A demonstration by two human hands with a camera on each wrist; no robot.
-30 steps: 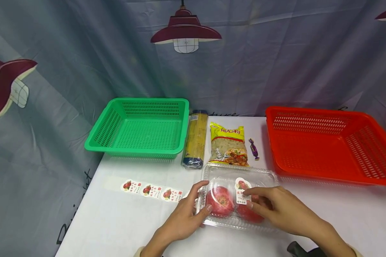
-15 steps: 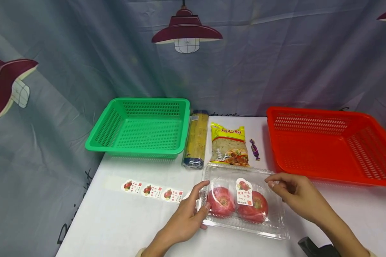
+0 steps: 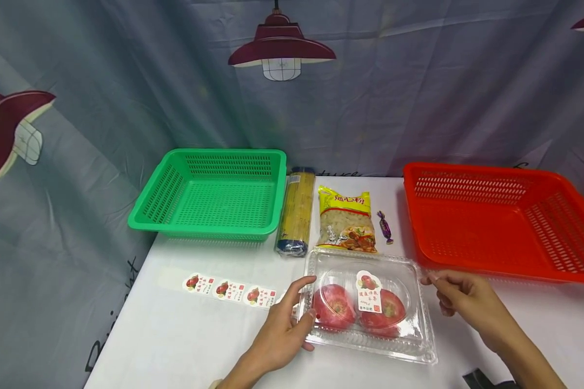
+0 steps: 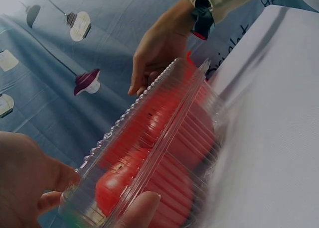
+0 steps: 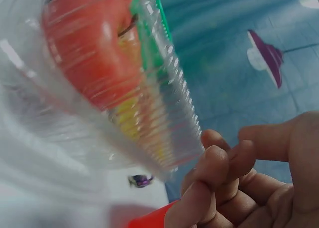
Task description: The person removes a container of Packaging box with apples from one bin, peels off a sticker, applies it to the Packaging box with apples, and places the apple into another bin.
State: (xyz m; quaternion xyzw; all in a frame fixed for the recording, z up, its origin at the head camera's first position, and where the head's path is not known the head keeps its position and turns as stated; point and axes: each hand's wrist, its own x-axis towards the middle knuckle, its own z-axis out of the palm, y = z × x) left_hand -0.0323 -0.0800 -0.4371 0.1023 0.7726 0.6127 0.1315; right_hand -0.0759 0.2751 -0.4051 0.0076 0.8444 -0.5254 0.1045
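A clear plastic clamshell box [image 3: 360, 263] lies on the white table with two red apples [image 3: 333, 306] inside. On its lid sits a white label [image 3: 369, 294] with an apple picture. My left hand [image 3: 280, 330] grips the box's left side, thumb near the front corner and index finger along the lid edge; the left wrist view shows the thumb [image 4: 142, 210] against its side. My right hand [image 3: 467, 297] is just off the box's right back corner, its fingers loosely curled and holding nothing. In the right wrist view its fingertips [image 5: 212, 161] are right by the lid's ridged rim.
A strip of labels [image 3: 229, 290] lies left of the box. Behind stand a green basket [image 3: 206, 233], a pack of noodles [image 3: 296, 216], a pasta bag [image 3: 346, 221] and a purple-wrapped candy [image 3: 384, 227]. A red basket [image 3: 467, 259] is at back right. A dark object [image 3: 482, 379] is at the front edge.
My right hand has left the label and moved right, past the lid, to the box's right back corner. The left hand and the box have hardly moved.
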